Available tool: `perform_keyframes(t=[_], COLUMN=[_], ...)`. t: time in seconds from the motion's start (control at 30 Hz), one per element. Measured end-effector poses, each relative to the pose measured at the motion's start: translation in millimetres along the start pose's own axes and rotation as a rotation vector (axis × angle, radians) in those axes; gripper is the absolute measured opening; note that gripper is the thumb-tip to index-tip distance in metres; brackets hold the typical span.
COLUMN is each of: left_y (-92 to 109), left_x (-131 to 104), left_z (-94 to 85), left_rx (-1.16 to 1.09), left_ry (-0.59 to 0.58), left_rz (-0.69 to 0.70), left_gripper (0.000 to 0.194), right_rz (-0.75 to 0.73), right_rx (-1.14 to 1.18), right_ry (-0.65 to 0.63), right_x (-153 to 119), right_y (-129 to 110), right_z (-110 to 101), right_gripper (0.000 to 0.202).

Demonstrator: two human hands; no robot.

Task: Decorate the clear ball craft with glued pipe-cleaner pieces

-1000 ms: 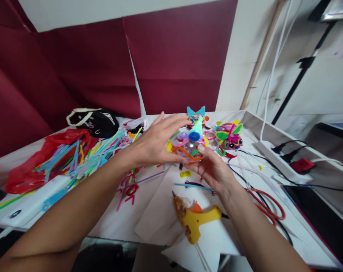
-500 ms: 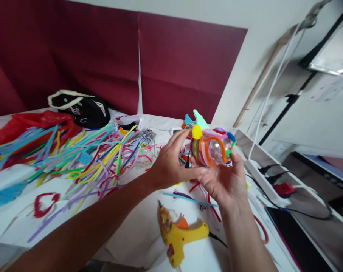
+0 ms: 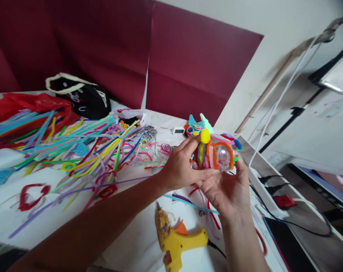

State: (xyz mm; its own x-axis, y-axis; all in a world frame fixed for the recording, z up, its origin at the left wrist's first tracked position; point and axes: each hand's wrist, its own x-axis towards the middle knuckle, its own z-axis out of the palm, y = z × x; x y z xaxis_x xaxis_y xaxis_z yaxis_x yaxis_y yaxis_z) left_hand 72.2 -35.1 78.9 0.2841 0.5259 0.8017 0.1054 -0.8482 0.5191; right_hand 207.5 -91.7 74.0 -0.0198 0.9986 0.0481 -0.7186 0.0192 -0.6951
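A clear round craft piece wrapped in orange, pink and yellow fuzzy stems, with a yellow disc at its upper left, is held between both hands. My left hand grips its left side, fingers behind the yellow disc and thumb below. My right hand cups it from underneath and from the right. Just behind it is another colourful craft piece. Below the hands, a yellow glue gun lies on the white table, its nozzle pointing up and left.
Many coloured fuzzy stems spread over the left half beside a red plastic bag and a black bag. At the right are a power strip with cables, a dark tablet-like object and a stand's leg.
The view has shifted and tilted slightly. The craft piece has turned a little in both hands, which keep their hold. A small white display is now plainly visible behind.
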Motion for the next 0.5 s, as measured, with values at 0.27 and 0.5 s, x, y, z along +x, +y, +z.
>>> perform_keyframes(t=[0.27,0.5], left_y=[-3.8,-5.2], left_x=[-1.2,-1.8], left_z=[-0.5,-1.3], left_rx=[-0.026,-0.041], left_ry=[0.017,0.019], left_rz=[0.008,0.0], left_gripper=[0.054,0.061], right_rz=[0.022,-0.01], right_rx=[0.01,-0.064], right_ry=[-0.013,-0.04], right_x=[0.2,1.4], right_y=[0.6,3.0], right_z=[0.3,-2.0], right_gripper=[0.045,0.049])
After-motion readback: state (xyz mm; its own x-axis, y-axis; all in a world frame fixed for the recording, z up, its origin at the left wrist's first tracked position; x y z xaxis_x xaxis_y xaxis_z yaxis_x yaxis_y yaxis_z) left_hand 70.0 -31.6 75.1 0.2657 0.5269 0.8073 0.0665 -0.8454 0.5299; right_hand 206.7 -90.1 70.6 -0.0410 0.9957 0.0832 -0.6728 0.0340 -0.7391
